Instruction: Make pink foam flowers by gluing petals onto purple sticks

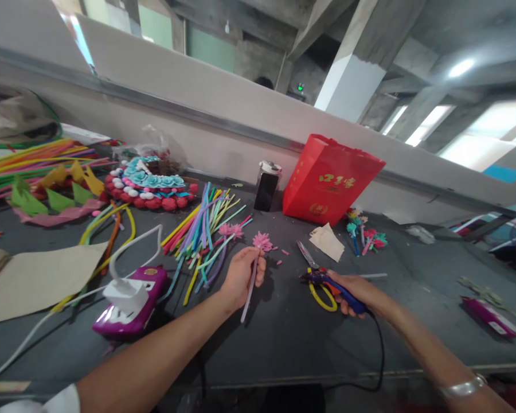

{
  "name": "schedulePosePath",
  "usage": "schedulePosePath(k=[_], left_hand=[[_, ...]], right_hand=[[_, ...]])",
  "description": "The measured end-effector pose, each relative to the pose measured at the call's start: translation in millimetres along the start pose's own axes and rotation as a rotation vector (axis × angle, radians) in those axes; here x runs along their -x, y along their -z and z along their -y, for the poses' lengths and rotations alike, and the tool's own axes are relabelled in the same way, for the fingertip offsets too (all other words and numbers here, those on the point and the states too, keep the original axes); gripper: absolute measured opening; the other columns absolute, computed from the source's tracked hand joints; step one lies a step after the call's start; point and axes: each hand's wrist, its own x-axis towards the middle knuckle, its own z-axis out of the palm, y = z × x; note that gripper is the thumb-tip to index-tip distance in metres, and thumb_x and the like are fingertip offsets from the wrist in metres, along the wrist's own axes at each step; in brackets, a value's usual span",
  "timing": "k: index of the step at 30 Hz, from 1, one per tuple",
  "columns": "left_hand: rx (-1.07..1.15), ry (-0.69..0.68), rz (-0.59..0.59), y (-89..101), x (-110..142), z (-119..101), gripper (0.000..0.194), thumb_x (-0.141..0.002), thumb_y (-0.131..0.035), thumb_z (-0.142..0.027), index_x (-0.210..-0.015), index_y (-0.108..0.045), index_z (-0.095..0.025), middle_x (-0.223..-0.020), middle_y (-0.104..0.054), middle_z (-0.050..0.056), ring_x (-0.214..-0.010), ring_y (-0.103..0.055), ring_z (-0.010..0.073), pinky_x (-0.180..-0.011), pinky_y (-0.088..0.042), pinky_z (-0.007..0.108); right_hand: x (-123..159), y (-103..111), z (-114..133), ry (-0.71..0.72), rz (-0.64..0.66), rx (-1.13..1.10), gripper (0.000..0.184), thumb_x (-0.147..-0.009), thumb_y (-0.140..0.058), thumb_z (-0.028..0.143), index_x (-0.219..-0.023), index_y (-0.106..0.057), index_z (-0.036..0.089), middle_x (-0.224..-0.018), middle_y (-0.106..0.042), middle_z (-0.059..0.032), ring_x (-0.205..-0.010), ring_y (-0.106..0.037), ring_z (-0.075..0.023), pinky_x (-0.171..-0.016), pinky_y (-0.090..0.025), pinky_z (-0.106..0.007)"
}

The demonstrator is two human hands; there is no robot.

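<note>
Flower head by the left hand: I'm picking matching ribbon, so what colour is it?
Pink; the flower head shows best in the head view.

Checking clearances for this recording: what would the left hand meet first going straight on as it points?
The left hand would probably meet the small pink pieces first; its height above the table is unclear, so it might clear them.

We record one dark worktop (258,355), its front edge at six o'clock; one pale partition (189,86), slanting from ten to three, with a grey rail (206,117). Overhead, we count grey concrete beams (320,26) at one; one pillar (352,74), white below, between one and two; one lit lamp (461,68) at two; bright windows (490,137) towards three; one small green-lit sign (300,87) at one.
</note>
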Motion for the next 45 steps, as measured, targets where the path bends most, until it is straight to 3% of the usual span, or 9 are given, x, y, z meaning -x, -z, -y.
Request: schedulePosePath(k=[6, 12, 17, 21, 24, 27, 32, 35, 45], left_hand=[[0.010, 0.014, 0.019, -0.4, 0, 2, 0.016, -0.077, -0.061, -0.031, -0.080, -0.054, -0.017, -0.051, -0.055, -0.004, -0.032, -0.040, 0.0073, -0.032, -0.028, 0.019], [-0.002, 0.019, 0.014, -0.4, 0, 3, 0.014, -0.078, -0.059, -0.029, -0.079, -0.053, -0.017, -0.050, -0.054, -0.004, -0.031, -0.039, 0.0075, -0.031, -0.028, 0.019], [-0.010, 0.020, -0.002, 0.4, -2, 5, 0.015, -0.078, -0.059, -0.031, -0.080, -0.053, -0.017, -0.050, -0.054, -0.005, -0.030, -0.039, 0.0073, -0.031, -0.027, 0.019], [-0.003, 0.027, -0.001, 1.4, -2, 7, 0.016, -0.078, -0.060, -0.031, -0.080, -0.054, -0.017, -0.050, -0.054, -0.005, -0.030, -0.040, 0.0074, -0.031, -0.027, 0.019], [0.010, 0.028, 0.002, 1.4, -2, 8, 0.015, -0.079, -0.059, -0.031, -0.080, -0.053, -0.017, -0.050, -0.054, -0.005, -0.030, -0.039, 0.0074, -0.031, -0.027, 0.019], [0.012, 0.024, 0.014, 0.4, -1, 8, 0.014, -0.079, -0.058, -0.030, -0.080, -0.053, -0.017, -0.049, -0.054, -0.005, -0.029, -0.038, 0.0074, -0.030, -0.026, 0.019], [-0.016, 0.013, 0.033, -1.5, 0, 10, 0.015, -0.081, -0.058, -0.031, -0.079, -0.053, -0.017, -0.048, -0.054, -0.005, -0.029, -0.039, 0.0074, -0.029, -0.025, 0.018], [-0.036, 0.015, 0.024, -2.1, 1, 11, 0.016, -0.082, -0.057, -0.033, -0.079, -0.054, -0.017, -0.048, -0.055, -0.005, -0.028, -0.039, 0.0073, -0.029, -0.025, 0.018], [-0.041, 0.054, 0.016, -2.4, 1, 11, 0.014, -0.082, -0.055, -0.031, -0.079, -0.055, -0.018, -0.047, -0.055, -0.005, -0.027, -0.039, 0.0074, -0.027, -0.024, 0.017]], right_hand=[[4, 6, 27, 0.196, -0.417, 0.436, 0.044, -0.083, -0.058, 0.054, -0.054, -0.056, 0.021, -0.066, -0.067, -0.0137, -0.077, -0.068, -0.0317, -0.062, -0.046, -0.037], [-17, -37, 88, 0.475, -0.358, 0.622, 0.013, -0.088, -0.061, 0.033, -0.091, -0.070, 0.024, -0.097, -0.073, -0.0058, -0.097, -0.066, -0.0233, -0.080, -0.047, -0.033], [-51, -65, 131, 0.457, -0.289, 0.701, 0.026, -0.093, -0.060, 0.035, -0.111, -0.063, 0.016, -0.111, -0.065, -0.0066, -0.097, -0.064, -0.0192, -0.084, -0.054, -0.040], [-45, -70, 151, 0.449, -0.308, 0.674, 0.017, -0.088, -0.066, 0.030, -0.097, -0.066, 0.015, -0.097, -0.068, -0.0057, -0.088, -0.066, -0.0187, -0.077, -0.054, -0.035], [-13, -75, 153, 0.556, -0.392, 0.570, 0.007, -0.082, -0.065, 0.023, -0.077, -0.064, 0.018, -0.080, -0.068, -0.0037, -0.082, -0.065, -0.0190, -0.075, -0.049, -0.031], [25, -87, 146, 0.707, -0.485, 0.382, 0.011, -0.088, -0.053, 0.025, -0.085, -0.062, 0.020, -0.085, -0.069, -0.0006, -0.080, -0.064, -0.0136, -0.075, -0.048, -0.025], [41, -121, 131, 0.866, -0.612, -0.384, 0.022, -0.082, -0.060, 0.030, -0.100, -0.065, 0.018, -0.078, -0.068, -0.0012, -0.066, -0.062, -0.0134, -0.058, -0.048, -0.023], [35, -131, 129, 0.871, -0.616, -0.394, 0.032, -0.085, -0.059, 0.030, -0.114, -0.066, 0.018, -0.087, -0.071, -0.0035, -0.064, -0.062, -0.0125, -0.058, -0.049, -0.024], [27, -122, 119, 0.906, -0.719, -0.260, 0.016, -0.087, -0.062, 0.031, -0.090, -0.074, 0.021, -0.085, -0.072, -0.0026, -0.070, -0.062, -0.0151, -0.064, -0.049, -0.027]])
